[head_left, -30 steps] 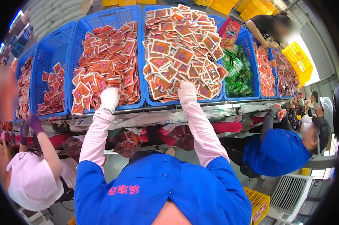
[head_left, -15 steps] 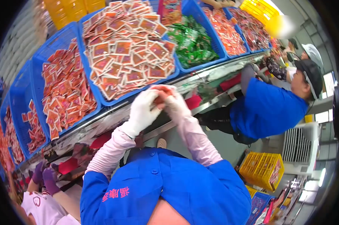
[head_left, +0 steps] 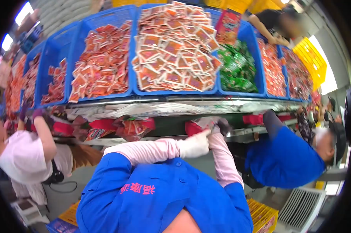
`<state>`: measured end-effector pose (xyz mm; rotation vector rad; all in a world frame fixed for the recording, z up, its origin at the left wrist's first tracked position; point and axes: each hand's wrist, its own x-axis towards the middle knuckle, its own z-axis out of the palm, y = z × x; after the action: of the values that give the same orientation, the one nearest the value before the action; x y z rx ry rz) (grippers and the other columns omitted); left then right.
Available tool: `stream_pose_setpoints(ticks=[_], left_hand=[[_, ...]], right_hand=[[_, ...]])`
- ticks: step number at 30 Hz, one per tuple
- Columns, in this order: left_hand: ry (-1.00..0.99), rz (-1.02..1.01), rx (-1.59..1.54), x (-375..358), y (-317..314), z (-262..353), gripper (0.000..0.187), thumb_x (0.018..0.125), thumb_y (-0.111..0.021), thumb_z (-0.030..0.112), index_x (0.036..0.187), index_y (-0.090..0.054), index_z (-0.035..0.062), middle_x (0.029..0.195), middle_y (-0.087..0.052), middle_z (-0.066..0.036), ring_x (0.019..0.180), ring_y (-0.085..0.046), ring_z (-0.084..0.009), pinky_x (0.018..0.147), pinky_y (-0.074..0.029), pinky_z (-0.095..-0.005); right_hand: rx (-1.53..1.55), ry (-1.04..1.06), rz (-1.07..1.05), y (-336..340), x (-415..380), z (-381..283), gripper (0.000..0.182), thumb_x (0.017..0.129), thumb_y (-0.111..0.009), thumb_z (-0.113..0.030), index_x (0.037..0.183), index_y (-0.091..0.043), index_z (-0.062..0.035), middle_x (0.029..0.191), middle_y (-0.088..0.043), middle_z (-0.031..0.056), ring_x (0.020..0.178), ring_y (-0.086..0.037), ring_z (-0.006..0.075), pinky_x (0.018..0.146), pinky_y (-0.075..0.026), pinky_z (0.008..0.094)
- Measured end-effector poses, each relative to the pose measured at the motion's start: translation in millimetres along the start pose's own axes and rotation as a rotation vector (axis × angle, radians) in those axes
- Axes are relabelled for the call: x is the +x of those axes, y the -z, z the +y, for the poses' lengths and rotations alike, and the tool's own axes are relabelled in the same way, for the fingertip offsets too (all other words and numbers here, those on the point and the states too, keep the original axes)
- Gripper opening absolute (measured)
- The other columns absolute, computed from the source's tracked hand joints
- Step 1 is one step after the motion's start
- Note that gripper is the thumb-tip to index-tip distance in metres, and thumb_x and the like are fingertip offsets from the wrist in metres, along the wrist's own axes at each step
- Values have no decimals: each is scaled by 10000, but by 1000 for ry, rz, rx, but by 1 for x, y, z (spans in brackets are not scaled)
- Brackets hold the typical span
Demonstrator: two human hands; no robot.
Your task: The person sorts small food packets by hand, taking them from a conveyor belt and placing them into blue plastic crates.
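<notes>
My left hand (head_left: 195, 145), in a white glove, reaches across to the right, its fingers drawn together against my right hand. What is between them, if anything, is hidden. My right hand (head_left: 223, 126) looks dark and blurred, at the right edge of a whitish and red pouch (head_left: 207, 123); its fingers cannot be made out clearly. This pouch stands at a red holder (head_left: 191, 128) on the dark green conveyor (head_left: 169, 126). Further left, an open printed pouch (head_left: 133, 128) stands in another red holder.
Beyond the conveyor, blue crates (head_left: 175, 93) hold orange-red and green packets (head_left: 237, 68). A person in blue (head_left: 284, 153) works at the right; a person in a light shirt (head_left: 26, 155) works at the left. Yellow crates (head_left: 263, 213) stand behind me.
The view has turned and levelled. My hands, earlier together at the crate's edge around something reddish, are now lower, over the conveyor beside a pouch. My left arm now reaches across sideways.
</notes>
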<state>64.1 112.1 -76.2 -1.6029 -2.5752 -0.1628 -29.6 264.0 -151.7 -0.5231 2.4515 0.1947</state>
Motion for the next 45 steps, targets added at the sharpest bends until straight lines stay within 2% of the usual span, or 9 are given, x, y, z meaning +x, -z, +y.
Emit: stream_pose_setpoints(ticks=[9, 13, 16, 20, 24, 27, 31, 38, 45], left_hand=[[340, 322, -298, -124, 26, -60, 51, 731, -654, 161, 734, -678, 116, 775, -661, -71, 798, -646, -262, 924, -459, -470], [986, 542, 38, -281, 81, -176, 226, 743, -763, 271, 831, -683, 79, 781, -652, -133, 763, -661, -326, 679, -517, -466], [1410, -15, 279, -361, 50, -206, 315, 796, -752, 363, 886, -673, 72, 880, -687, -126, 842, -682, -308, 714, -532, -443], [1294, -220, 173, -370, 24, -215, 274, 823, -728, 300, 964, -665, 74, 880, -686, -126, 867, -694, -311, 735, -537, -441], [1307, 60, 66, -371, 39, -211, 140, 855, -683, 216, 879, -679, 78, 871, -689, -136, 845, -690, -321, 724, -534, -458], [1333, 592, -265, -369, 77, -205, 115, 907, -648, 156, 978, -683, 72, 902, -685, -161, 851, -682, -328, 744, -518, -400], [1186, 1112, -847, -337, 97, -207, 121, 974, -596, 63, 1008, -662, -32, 810, -607, 10, 796, -537, -52, 721, -472, -237], [1033, 993, -1148, -196, 62, -189, 146, 966, -637, 119, 1031, -672, -7, 788, -567, 63, 704, -473, -31, 617, -378, -202], [1046, 1245, -1613, -160, 41, -161, 135, 1001, -622, 142, 1074, -661, 35, 962, -683, 9, 838, -618, -52, 734, -503, -225]], right_hand=[[-166, 321, -5, 63, 43, -111, 277, 874, -607, -246, 1013, -750, -53, 1038, -713, 209, 965, -682, 390, 878, -539, 468], [38, 243, 5, 167, -15, -127, 256, 843, -637, -293, 925, -775, -94, 946, -712, 213, 917, -686, 379, 861, -538, 463], [336, 372, 556, 198, 17, -127, 157, 871, -629, -212, 885, -727, -90, 833, -712, 155, 827, -685, 361, 779, -538, 473], [186, 179, 885, 223, 119, -150, 345, 871, -683, -185, 1195, -630, -77, 1094, -675, 131, 1089, -626, 338, 921, -517, 434], [-46, -24, 958, 200, 202, -160, 256, 840, -687, -209, 1067, -723, -98, 1013, -696, 101, 1033, -635, 307, 909, -520, 429], [104, 4, 877, 207, 175, -166, 172, 824, -696, -234, 934, -749, -112, 959, -704, 90, 993, -644, 293, 866, -525, 402], [486, 57, 989, 201, 132, -156, 150, 856, -695, -227, 900, -717, -85, 919, -702, 111, 919, -657, 325, 832, -518, 422], [110, 53, 841, 167, 158, -144, 269, 791, -713, -186, 1050, -679, -123, 1054, -682, 117, 995, -649, 322, 883, -540, 443], [723, 127, 695, 157, 90, -105, 221, 807, -644, -183, 976, -732, -71, 956, -720, 121, 878, -692, 258, 822, -533, 377]])
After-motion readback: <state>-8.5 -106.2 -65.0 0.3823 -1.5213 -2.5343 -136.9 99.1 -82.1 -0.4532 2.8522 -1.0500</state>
